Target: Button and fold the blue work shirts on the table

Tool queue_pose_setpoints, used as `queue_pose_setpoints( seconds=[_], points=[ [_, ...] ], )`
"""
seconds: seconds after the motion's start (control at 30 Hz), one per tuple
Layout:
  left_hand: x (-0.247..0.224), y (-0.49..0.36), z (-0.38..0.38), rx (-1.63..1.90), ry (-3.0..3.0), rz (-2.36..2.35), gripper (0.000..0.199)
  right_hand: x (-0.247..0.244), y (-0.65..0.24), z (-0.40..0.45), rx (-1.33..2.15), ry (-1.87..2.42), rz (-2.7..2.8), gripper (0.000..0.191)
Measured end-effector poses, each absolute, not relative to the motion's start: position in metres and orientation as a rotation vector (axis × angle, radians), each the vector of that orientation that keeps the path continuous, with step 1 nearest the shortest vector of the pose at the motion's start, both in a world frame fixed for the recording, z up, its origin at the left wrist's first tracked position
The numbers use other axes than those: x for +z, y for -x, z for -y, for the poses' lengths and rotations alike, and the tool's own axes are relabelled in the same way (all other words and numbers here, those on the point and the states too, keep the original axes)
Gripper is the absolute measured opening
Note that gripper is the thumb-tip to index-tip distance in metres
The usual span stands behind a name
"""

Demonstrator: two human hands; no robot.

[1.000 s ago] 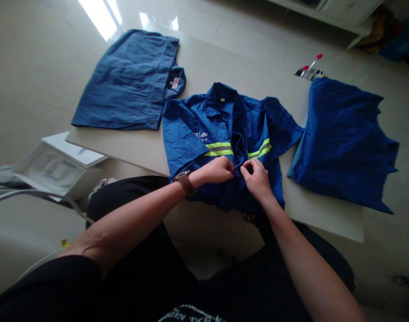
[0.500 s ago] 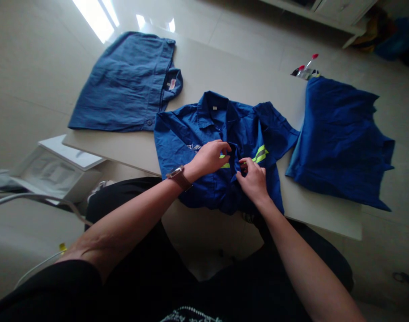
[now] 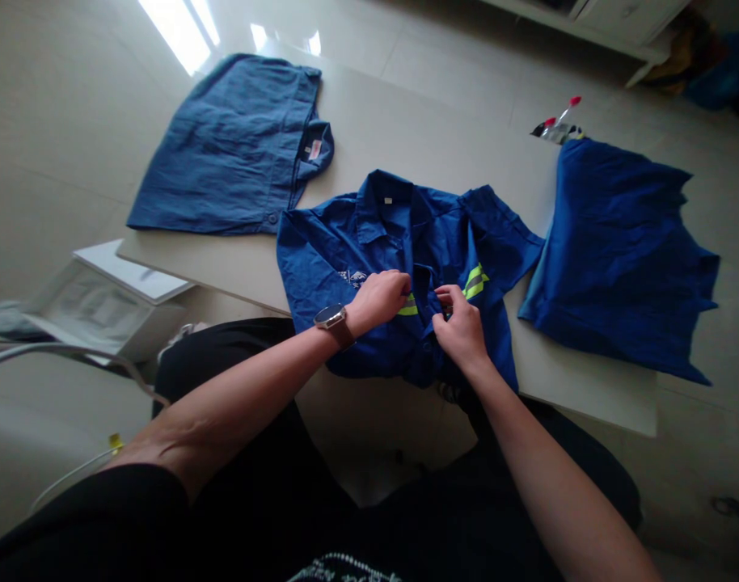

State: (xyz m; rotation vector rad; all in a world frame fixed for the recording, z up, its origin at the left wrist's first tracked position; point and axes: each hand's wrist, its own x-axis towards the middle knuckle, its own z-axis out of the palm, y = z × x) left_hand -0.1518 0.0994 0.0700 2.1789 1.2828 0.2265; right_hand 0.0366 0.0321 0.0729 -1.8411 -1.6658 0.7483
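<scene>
A blue work shirt (image 3: 339,234) with yellow-green reflective bands lies front up, its collar pointing away from me. My left hand (image 3: 382,299), with a watch on the wrist, is closed on the shirt's front edge near the left reflective band. Just to its right, my right hand (image 3: 462,325) pinches the other side of the front opening with thumb and index finger. Between the hands the fabric of the opening is raised and slightly parted. Whether a button is between the fingers is too small to tell.
The shirt lies on a pale table (image 3: 442,121). A folded lighter-blue garment (image 3: 224,149) is at the left, and a blue garment (image 3: 624,259) at the right. Red-capped items (image 3: 563,121) stand behind it. A white open box (image 3: 115,299) is at the lower left.
My left hand has turned and its fingers have closed on the front edge, with the watch face now more visible. My right hand has stayed nearly in place, still pinching the fabric.
</scene>
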Motion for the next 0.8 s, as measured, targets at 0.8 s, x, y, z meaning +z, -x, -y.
queue_pose_setpoints(
  seconds=[0.8],
  points=[
    [0.067, 0.141, -0.090, 0.508, -2.120, -1.101, 0.022, 0.081, -0.030, -0.029, 0.690, 1.717, 1.527, 0.021]
  ],
)
